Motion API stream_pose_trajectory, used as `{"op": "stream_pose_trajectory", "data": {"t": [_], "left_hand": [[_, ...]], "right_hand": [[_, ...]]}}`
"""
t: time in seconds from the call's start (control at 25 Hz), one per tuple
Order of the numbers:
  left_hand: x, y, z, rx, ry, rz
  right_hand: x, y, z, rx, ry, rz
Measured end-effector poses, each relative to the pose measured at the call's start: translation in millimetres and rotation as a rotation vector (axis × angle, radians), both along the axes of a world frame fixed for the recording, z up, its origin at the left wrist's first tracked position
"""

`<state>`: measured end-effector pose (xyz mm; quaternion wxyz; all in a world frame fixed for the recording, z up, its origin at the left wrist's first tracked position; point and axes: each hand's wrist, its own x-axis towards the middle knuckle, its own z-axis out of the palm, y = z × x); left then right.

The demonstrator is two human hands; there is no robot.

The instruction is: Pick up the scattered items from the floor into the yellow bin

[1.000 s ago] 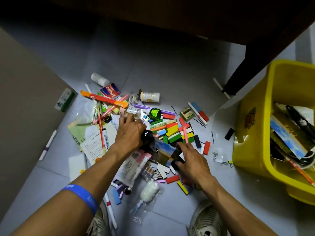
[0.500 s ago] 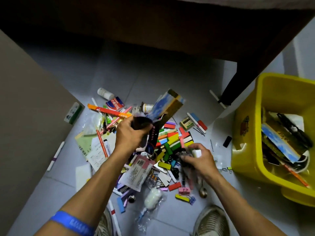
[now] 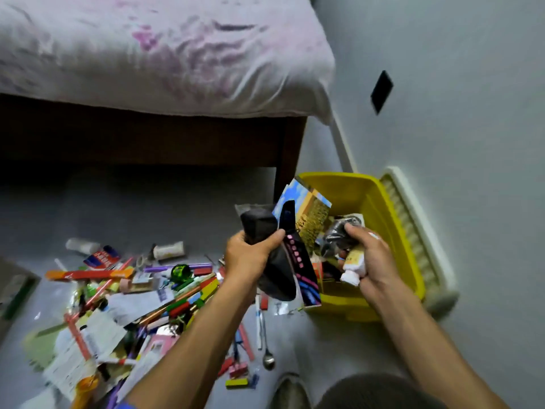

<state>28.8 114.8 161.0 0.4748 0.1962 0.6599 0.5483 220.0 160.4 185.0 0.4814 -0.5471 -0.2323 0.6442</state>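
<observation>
Far left: heap of scattered items (image 3: 124,302) on the grey floor (image 3: 147,208). Paper sheets, coloured wooden blocks and pens, all motion-blurred. Long orange flat strip (image 3: 88,274) lies roughly horizontal near the top of the heap. Green round tape-like piece (image 3: 180,272) sits just right of it, white cylindrical bottle (image 3: 168,250) above on its side. Metal spoon (image 3: 267,349) on the floor at the heap's right edge, handle pointing up-frame.

Behind: dark wooden bed frame (image 3: 147,134) with a pink-white crumpled sheet (image 3: 162,48); its leg comes down just beside the bin's left rear corner.

Centre: left hand (image 3: 250,255) is curled around a black soft pouch (image 3: 265,246), plus a colourful printed booklet (image 3: 303,225) pinched behind it. Both stand near upright, long axis vertical, tops tilted slightly right toward the bin. Bottom of the booklet overlaps the bin's left wall in view, so the wall is partly hidden.

Right: right hand (image 3: 371,261) is above the yellow plastic bin (image 3: 392,231), fingers wrapped round a bundle: dark crinkled plastic bag (image 3: 339,237) and small white tube (image 3: 352,267), nozzle end down-left. Bin sits on the floor against the grey wall (image 3: 472,143), near a white slatted panel (image 3: 413,225) on its right. Bin contents mostly hidden by hands.
</observation>
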Motion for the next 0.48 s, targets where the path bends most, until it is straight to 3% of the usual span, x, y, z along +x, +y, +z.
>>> {"op": "stream_pose_trajectory", "data": {"t": [0.16, 0.32, 0.48], "left_hand": [[76.8, 60.2, 18.2, -0.035, -0.041, -0.091], [112.1, 88.0, 4.4, -0.209, 0.026, -0.410], [106.5, 70.0, -12.8, -0.043, 0.030, -0.428]], "right_hand": [[54.7, 29.6, 32.3, -0.045, -0.124, -0.080], [85.8, 51.7, 38.4, -0.053, -0.324, -0.029], [94.2, 56.6, 16.5, -0.019, -0.427, -0.064]]}}
